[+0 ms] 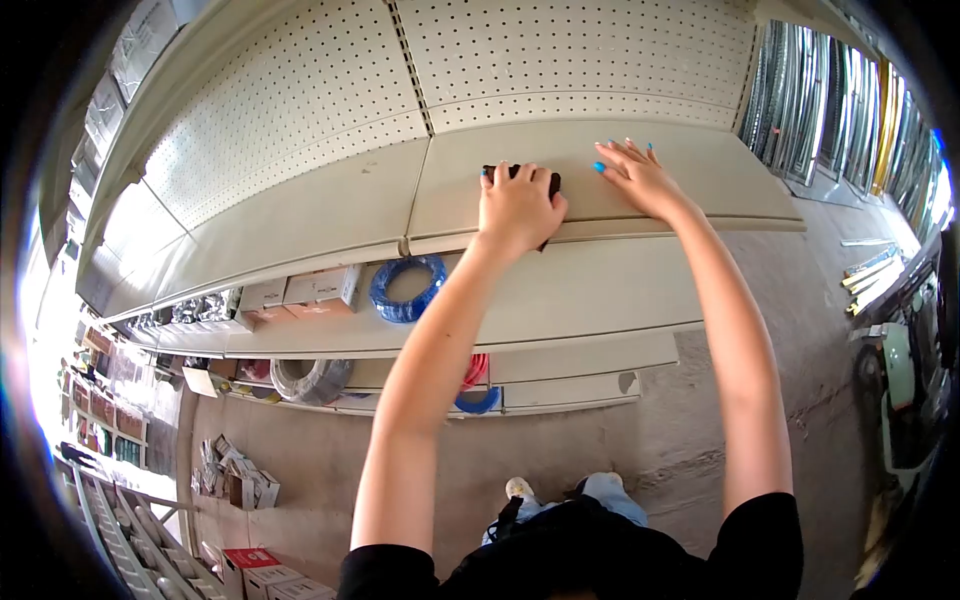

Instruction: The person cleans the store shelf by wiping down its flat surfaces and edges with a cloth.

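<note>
My left hand (pixel 520 210) is closed over a black object (pixel 555 184) on the beige metal shelf (pixel 460 195). Only the dark edges of this object show around my fingers, possibly cloth, so its kind is unclear. To the right, my right hand (pixel 645 185) has its fingers spread, with blue nails, over the same shelf near its front edge. Nothing is in its grasp; whether the palm touches the surface I cannot tell. Behind both hands rises a perforated back panel (pixel 570 60).
Lower shelves hold a blue coil (pixel 408 290), cardboard boxes (pixel 320 288), a grey coil (pixel 312 380) and a red coil (pixel 475 370). Long metal profiles (pixel 800 100) stand at the right. Boxes (pixel 265 575) sit on the floor at lower left, near a ladder-like rack (pixel 130 540).
</note>
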A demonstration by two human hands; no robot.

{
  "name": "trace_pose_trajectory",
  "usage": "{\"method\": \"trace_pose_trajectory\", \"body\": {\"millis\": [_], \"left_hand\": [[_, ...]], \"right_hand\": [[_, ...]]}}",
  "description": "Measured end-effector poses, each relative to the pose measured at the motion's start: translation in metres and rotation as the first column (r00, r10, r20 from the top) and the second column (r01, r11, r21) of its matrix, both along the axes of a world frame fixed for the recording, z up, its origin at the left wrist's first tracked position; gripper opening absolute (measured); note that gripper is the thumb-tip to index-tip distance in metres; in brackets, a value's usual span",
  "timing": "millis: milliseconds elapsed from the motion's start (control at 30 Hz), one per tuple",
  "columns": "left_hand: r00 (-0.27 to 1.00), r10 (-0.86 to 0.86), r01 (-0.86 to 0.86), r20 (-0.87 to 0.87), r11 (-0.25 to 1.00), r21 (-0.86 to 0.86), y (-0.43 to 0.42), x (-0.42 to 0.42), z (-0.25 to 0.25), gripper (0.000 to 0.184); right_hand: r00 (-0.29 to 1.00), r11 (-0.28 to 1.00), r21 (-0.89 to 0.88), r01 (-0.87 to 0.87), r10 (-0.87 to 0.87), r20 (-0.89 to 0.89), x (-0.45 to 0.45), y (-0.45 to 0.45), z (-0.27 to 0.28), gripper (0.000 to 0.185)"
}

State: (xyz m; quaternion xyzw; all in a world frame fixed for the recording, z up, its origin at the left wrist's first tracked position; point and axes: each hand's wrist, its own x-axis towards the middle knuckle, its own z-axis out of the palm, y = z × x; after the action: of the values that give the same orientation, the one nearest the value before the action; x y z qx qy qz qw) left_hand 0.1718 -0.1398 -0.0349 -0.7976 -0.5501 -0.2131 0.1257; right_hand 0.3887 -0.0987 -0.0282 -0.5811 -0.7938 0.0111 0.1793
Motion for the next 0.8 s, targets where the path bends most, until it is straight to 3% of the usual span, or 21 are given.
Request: {"method": "trace_pose_trajectory", "body": {"millis": [233,333,433,533,667,800], "left_hand": [[0.999,-0.027,0.023,-0.044,0.996,-0.090,0.012,0.036,0.003,0.041],[0.994,-0.070,0.060,-0.081,0.991,-0.120,0.012,0.072,0.008,0.043],[0.964,-0.103,0.057,-0.246,0.980,-0.189,0.014,0.102,0.015,0.045],[0.985,-0.141,0.113,-0.102,0.964,-0.241,0.017,0.105,0.016,0.046],[0.983,-0.177,0.165,-0.049,0.968,-0.190,0.019,0.093,0.010,0.043],[0.993,-0.087,0.074,-0.080,0.985,-0.154,0.018,0.065,0.010,0.039]], "right_hand": [[0.960,0.995,0.020,-0.099,0.101,-0.261,0.007,0.009,-0.007,0.049],[0.891,0.995,-0.034,-0.099,0.073,-0.449,0.008,0.005,0.000,0.047],[0.771,0.987,-0.006,-0.158,0.120,-0.625,0.016,0.022,-0.008,0.048],[0.740,0.994,-0.023,-0.111,0.067,-0.670,0.019,0.018,-0.010,0.049],[0.838,0.994,-0.002,-0.108,0.090,-0.538,0.020,0.011,-0.006,0.049],[0.878,0.992,0.024,-0.126,0.122,-0.463,0.027,0.018,-0.014,0.050]]}}
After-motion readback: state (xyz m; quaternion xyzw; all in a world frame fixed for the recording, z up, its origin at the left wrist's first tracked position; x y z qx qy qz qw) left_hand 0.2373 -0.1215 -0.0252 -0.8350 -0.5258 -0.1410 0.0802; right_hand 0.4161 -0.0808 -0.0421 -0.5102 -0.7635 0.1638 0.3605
